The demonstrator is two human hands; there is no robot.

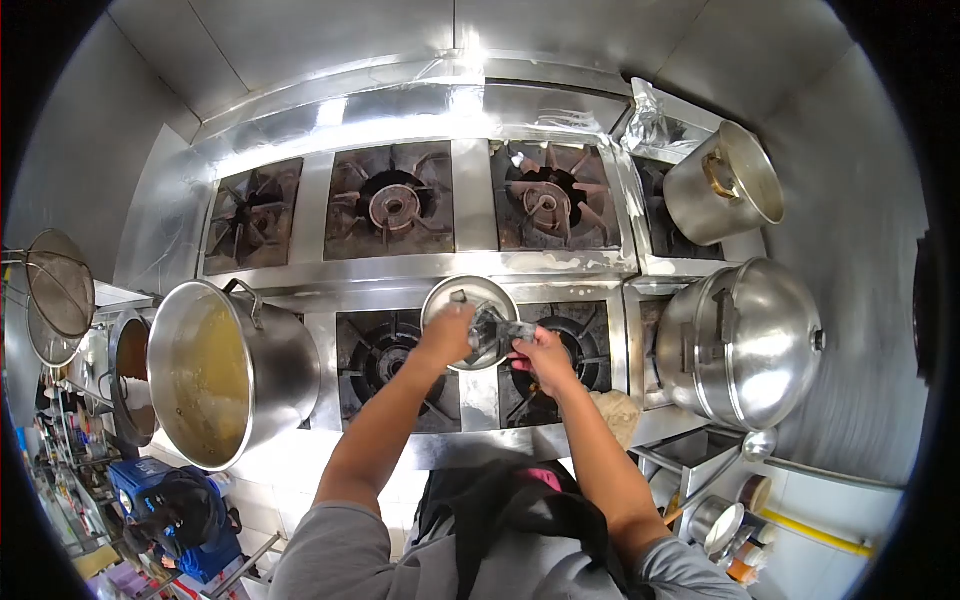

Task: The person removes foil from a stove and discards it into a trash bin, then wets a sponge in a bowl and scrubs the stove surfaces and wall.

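A round metal bowl (437,298) sits between two front burners, with dark grey, shiny, limp pieces (484,325) in and above it. My left hand (447,335) is closed over the bowl's left side, and a bit of grey shows past its fingers. What exactly it grips is partly hidden. At the bowl's right edge, my right hand (545,358) pinches a dark grey strip (515,331) that reaches toward the left hand. I cannot tell what the strip is made of.
A large pot of yellowish liquid (205,375) stands left. On the right are a big lidded pot (750,340) and a tall pot (735,185). Several burners (395,205) line the back. A beige cloth (617,415) lies by my right forearm. Another person (185,515) is lower left.
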